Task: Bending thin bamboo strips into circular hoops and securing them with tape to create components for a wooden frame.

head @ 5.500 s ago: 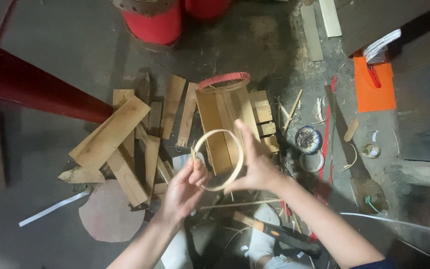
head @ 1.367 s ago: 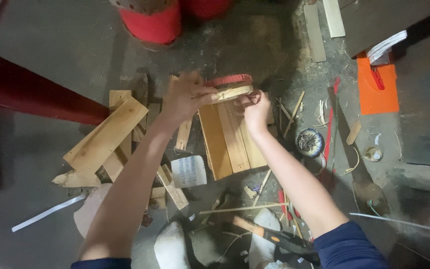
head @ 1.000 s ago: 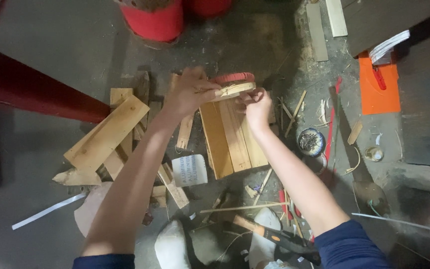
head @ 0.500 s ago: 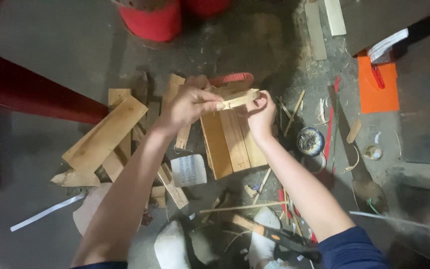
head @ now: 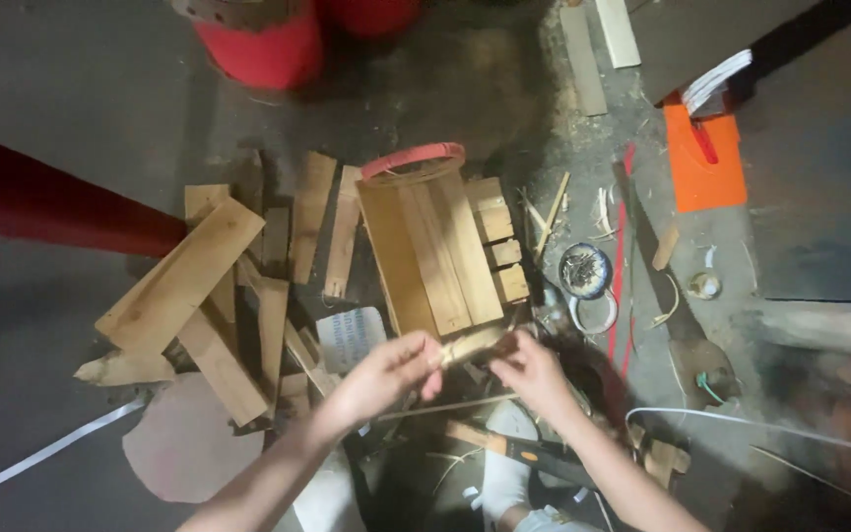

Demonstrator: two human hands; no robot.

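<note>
Loose wooden planks (head: 174, 281) lie fanned across the floor (head: 71, 108) at the left. Near the centre, the left hand (head: 386, 372) pinches one end of a thin bamboo strip (head: 472, 345), and the right hand (head: 532, 369) grips the other, so the strip is held level between them, just nearer than the wooden board block (head: 433, 254). A red hoop (head: 414, 160) rests at the block's far edge; a small round tin (head: 584, 270) sits to the right.
</note>
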